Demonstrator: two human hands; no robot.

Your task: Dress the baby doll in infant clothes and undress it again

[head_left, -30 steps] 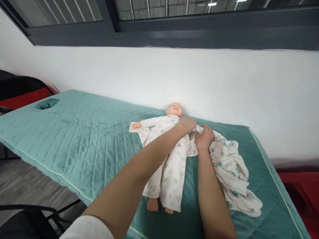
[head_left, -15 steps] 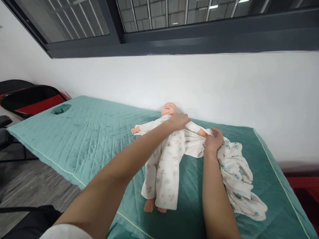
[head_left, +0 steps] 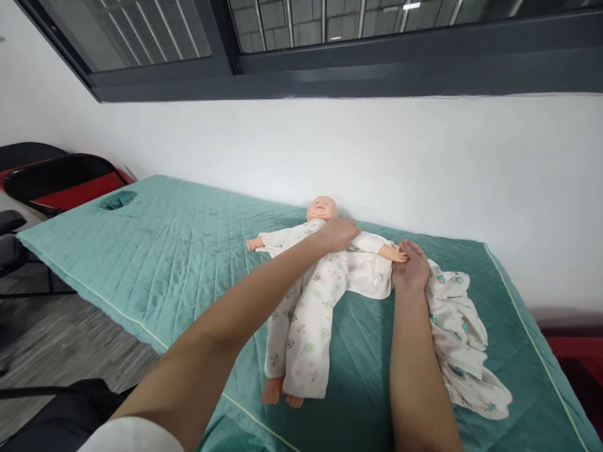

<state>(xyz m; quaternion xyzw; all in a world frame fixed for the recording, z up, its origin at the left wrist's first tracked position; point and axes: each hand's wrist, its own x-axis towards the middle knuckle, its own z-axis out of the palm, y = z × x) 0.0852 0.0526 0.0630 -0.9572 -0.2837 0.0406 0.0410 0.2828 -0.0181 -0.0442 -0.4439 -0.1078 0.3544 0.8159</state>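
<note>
A baby doll (head_left: 323, 208) in a white printed sleepsuit (head_left: 311, 307) lies on its back on the teal quilted table (head_left: 155, 251), head toward the wall and arms spread. My left hand (head_left: 338, 233) rests on the doll's upper chest just under the chin, with its fingers curled into the garment at the collar. My right hand (head_left: 412, 266) sits at the end of the doll's outstretched arm, fingers pressed together against the doll's small hand (head_left: 397, 254). A white printed blanket (head_left: 464, 339) lies bunched under and beside my right forearm.
The table stands against a white wall (head_left: 424, 169) under a dark window frame. A face hole (head_left: 117, 200) is at the table's far left end. Black and red chairs (head_left: 61, 182) stand at the left, and a red seat (head_left: 572, 358) at the right.
The doll's right-side arm has come out sideways and its hand now shows. My right hand moved right along that arm to the doll's hand. My left hand stayed on the chest.
</note>
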